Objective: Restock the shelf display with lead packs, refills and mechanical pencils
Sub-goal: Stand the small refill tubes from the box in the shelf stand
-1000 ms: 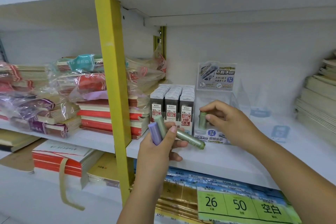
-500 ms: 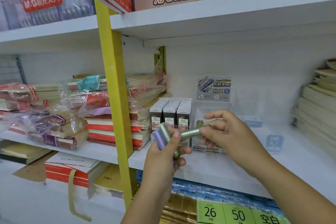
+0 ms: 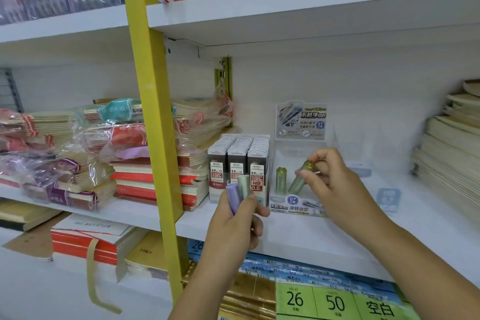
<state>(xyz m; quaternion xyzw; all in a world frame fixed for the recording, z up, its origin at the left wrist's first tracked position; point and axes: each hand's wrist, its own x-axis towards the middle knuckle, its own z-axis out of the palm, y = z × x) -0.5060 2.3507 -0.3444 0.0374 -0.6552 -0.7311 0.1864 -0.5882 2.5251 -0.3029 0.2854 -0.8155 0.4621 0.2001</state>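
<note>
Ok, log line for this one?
left hand: holds purple tube, pale tube | right hand: pinches tilted green tube at display box | upright green tube in box

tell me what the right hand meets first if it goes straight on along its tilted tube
Probably the floor of the clear display box, just beside the standing green tube; the right hand angles its held tube down-left. Depth is unclear.
</note>
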